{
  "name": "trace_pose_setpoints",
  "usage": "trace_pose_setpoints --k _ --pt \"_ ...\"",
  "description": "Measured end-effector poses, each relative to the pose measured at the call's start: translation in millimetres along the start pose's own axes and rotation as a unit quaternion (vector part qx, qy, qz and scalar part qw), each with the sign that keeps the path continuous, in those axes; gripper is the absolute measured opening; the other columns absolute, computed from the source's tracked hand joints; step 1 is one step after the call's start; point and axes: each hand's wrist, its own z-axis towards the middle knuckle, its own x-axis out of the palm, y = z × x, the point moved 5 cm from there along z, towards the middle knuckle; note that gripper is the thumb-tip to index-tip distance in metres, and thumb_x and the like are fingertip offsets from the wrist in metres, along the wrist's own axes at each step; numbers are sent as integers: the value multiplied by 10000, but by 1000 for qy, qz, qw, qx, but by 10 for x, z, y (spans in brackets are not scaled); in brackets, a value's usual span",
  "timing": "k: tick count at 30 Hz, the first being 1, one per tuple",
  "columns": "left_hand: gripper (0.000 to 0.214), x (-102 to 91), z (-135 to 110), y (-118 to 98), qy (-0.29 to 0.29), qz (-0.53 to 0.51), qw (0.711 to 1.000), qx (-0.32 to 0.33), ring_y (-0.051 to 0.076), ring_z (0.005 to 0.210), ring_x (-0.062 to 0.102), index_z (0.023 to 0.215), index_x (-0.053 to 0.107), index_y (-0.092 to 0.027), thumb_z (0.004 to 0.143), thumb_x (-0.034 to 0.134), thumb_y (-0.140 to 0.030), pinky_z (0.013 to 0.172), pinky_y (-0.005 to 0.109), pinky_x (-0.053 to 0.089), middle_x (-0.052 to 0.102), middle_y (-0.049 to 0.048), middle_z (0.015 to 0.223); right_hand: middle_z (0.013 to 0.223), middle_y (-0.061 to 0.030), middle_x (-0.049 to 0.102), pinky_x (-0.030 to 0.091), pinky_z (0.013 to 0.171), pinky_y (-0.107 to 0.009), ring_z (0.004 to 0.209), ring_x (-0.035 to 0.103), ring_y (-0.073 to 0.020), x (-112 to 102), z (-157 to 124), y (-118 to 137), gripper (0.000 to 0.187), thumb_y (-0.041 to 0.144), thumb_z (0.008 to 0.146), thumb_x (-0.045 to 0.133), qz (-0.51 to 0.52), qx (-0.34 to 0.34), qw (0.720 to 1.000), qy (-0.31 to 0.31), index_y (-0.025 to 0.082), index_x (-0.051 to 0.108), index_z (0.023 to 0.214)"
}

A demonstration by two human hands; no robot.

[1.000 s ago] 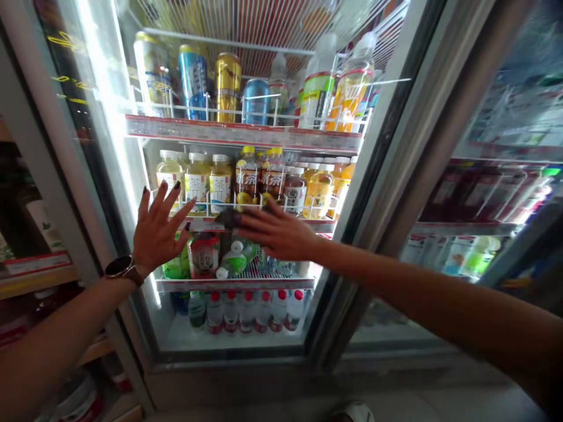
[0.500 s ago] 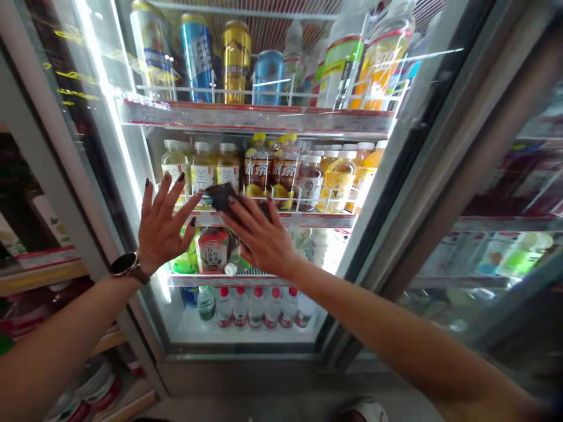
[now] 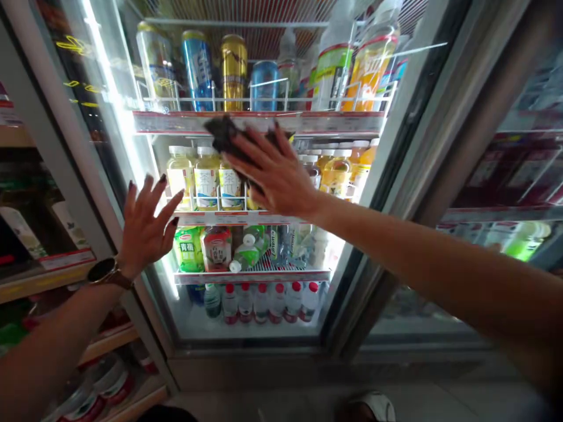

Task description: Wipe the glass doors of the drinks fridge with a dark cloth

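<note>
A dark cloth point(image 3: 233, 143), crumpled and a little blurred, lies under my right hand point(image 3: 277, 170) against the glass door of a lit drinks cooler. The fingers of that hand stretch over the cloth and hold it to the glass, at the height of the gap below the top shelf. My left hand point(image 3: 149, 225), with a watch point(image 3: 103, 271) on the wrist, is spread at the door's left side and holds nothing. Behind the glass, tea bottles point(image 3: 206, 179) stand between my two hands. Part of the middle row is hidden by my right hand and the cloth.
Cans point(image 3: 234, 70) and tall bottles fill the top shelf. Lower down are a bottle lying on its side point(image 3: 248, 252) and several red-capped water bottles point(image 3: 261, 302). A metal door frame point(image 3: 422, 193) runs down the right; stocked shelves point(image 3: 53, 272) stand to the left.
My right hand has moved up the glass with the cloth, from the middle shelf's edge to just below the top shelf. My left hand has shifted slightly left and down in view, still spread.
</note>
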Motion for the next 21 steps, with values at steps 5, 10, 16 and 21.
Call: trace_pose_setpoints --k 5,10,16,21 --pt "690 -51 -190 70 -40 -8 998 -37 328 1617 182 1647 262 -233 1002 507 -221 1300 602 207 199 115 1738 1768 -75 142 -48 1295 -674 1641 36 -334 206 313 306 801 242 922 498 3 101 994 -47 204 190 1660" --pt "748 43 -394 -150 11 -56 997 -45 318 1625 145 1669 155 -316 1000 476 -219 1309 604 189 177 75 1747 1746 -127 219 108 1345 -562 1637 117 -288 991 58 1439 758 260 943 479 4 -58 996 68 105 227 1641" --pt "676 -11 -809 -435 74 -80 988 -111 313 1624 155 1663 202 -297 1023 409 -228 1299 569 231 192 102 1741 1740 -84 252 229 1329 -412 1610 243 -214 1407 -511 2349 723 168 930 436 -30 -224 954 199 114 290 1636" --pt "653 -134 -913 -305 103 -69 985 -118 309 1618 187 1663 203 -282 1040 399 -265 1296 574 235 217 122 1732 1718 -79 310 187 1340 -426 1604 253 -219 1134 -355 1934 685 219 968 408 -31 -247 955 163 81 286 1628"
